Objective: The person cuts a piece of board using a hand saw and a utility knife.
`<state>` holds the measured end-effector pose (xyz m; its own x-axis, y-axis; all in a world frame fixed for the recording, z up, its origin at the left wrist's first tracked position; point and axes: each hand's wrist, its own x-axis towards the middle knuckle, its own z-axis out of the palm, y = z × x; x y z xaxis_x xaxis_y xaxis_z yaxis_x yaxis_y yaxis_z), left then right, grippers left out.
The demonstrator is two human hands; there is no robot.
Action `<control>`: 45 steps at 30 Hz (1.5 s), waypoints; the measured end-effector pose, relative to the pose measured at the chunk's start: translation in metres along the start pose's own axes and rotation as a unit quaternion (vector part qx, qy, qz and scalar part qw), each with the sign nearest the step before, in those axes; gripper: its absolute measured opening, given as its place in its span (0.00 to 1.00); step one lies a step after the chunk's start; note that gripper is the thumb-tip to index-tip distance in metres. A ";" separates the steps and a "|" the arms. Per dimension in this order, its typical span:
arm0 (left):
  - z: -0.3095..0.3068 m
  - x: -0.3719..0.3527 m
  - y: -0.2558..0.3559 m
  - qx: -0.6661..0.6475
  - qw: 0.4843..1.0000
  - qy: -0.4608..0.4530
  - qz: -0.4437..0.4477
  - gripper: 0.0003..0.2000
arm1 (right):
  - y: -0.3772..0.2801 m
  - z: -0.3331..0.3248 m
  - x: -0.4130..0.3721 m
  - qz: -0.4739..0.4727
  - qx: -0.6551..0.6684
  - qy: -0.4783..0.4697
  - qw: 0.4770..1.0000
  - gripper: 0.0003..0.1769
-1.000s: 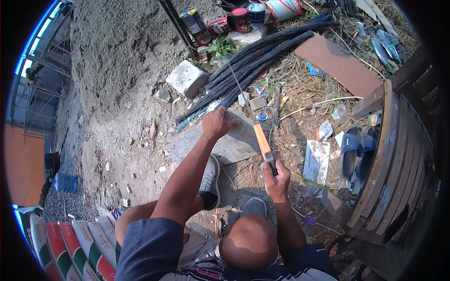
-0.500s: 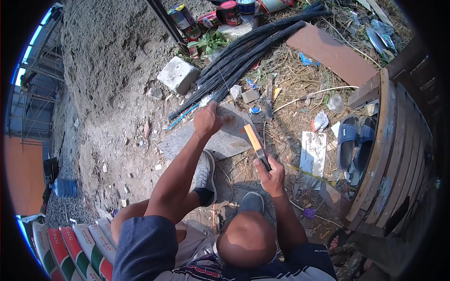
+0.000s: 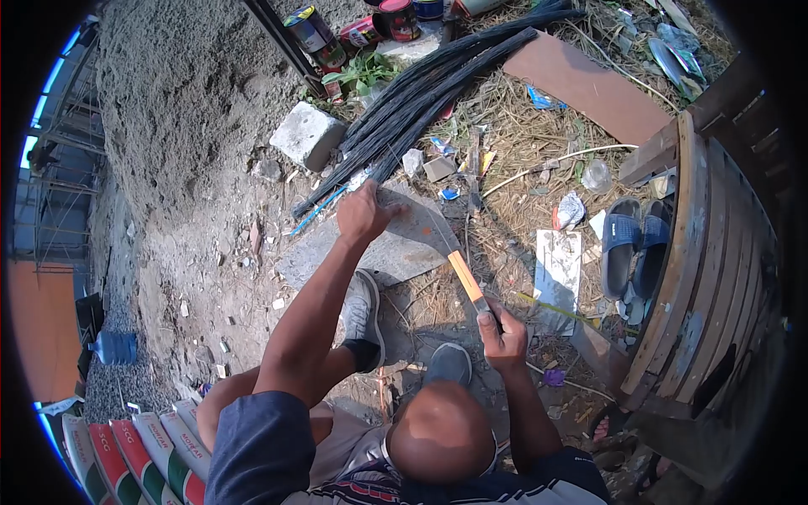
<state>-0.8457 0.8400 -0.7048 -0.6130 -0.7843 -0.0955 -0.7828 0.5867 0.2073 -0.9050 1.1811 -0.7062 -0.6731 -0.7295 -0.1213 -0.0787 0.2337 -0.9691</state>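
My left hand (image 3: 364, 212) reaches over a flat grey board (image 3: 328, 257) on the ground. Its fingers are closed at the near end of a bundle of thin black wires (image 3: 421, 97), pinching a wire there. My right hand (image 3: 503, 337) is wrapped round the dark end of an orange-and-black hand tool (image 3: 465, 276). The tool's orange part points up and left, toward the board. A thin straight line runs from near its tip across the board. What kind of tool it is I cannot tell.
A white block (image 3: 307, 135) lies left of the bundle, below several paint cans (image 3: 398, 18). A brown panel (image 3: 589, 88) is at upper right. Blue slippers (image 3: 621, 244) lie beside a wooden slatted bench (image 3: 707, 278). Mortar bags (image 3: 139, 454) are stacked at lower left.
My right hand and the orange-and-black tool have moved down and slightly right. My left hand stays at the wire bundle. The whole view has shifted slightly.
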 end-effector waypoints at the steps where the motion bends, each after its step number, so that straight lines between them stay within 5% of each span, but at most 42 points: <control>1: -0.001 -0.007 0.003 0.001 1.000 0.018 0.023 0.32 | -0.006 0.009 0.018 0.017 -0.015 -0.012 1.000 0.25; 6: -0.004 -0.008 -0.002 0.003 1.000 0.010 0.012 0.32 | 0.004 0.054 0.077 -0.080 0.030 0.033 0.996 0.27; 9: -0.006 0.001 -0.001 0.010 1.000 -0.007 0.002 0.32 | 0.006 0.014 0.014 0.030 0.058 0.011 0.998 0.25; 13: -0.004 -0.008 0.004 0.005 1.000 -0.012 -0.023 0.33 | 0.029 -0.017 -0.045 0.005 0.047 0.016 0.999 0.25; 18: -0.003 -0.020 0.008 0.025 0.996 0.065 0.048 0.31 | 0.007 0.031 0.045 -0.058 -0.008 0.024 0.998 0.27; 21: -0.013 -0.013 0.006 0.012 1.000 0.025 0.001 0.30 | 0.006 0.040 0.057 -0.057 0.002 0.040 0.998 0.27; 23: -0.012 -0.014 0.004 0.013 0.999 0.029 0.006 0.30 | -0.013 0.017 0.032 0.016 0.028 0.002 0.999 0.25; 28: -0.008 -0.016 0.007 0.005 0.999 0.039 0.026 0.30 | 0.020 -0.022 -0.057 -0.016 0.041 0.040 0.998 0.23; 33: -0.011 -0.025 0.010 0.019 0.999 0.027 0.011 0.30 | 0.021 0.034 0.030 -0.089 -0.030 0.029 0.995 0.27; 36: -0.011 -0.014 -0.001 -0.004 0.996 0.082 0.030 0.31 | 0.015 0.049 0.063 -0.030 -0.029 0.005 0.999 0.29; 45: -0.015 -0.015 0.009 -0.001 0.999 0.036 -0.022 0.31 | 0.013 -0.020 -0.052 -0.001 0.041 0.029 0.999 0.24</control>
<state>-0.8419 0.8539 -0.6870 -0.5693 -0.8214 -0.0351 -0.8082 0.5514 0.2069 -0.8855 1.2349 -0.7083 -0.7143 -0.6911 -0.1100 -0.0206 0.1779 -0.9838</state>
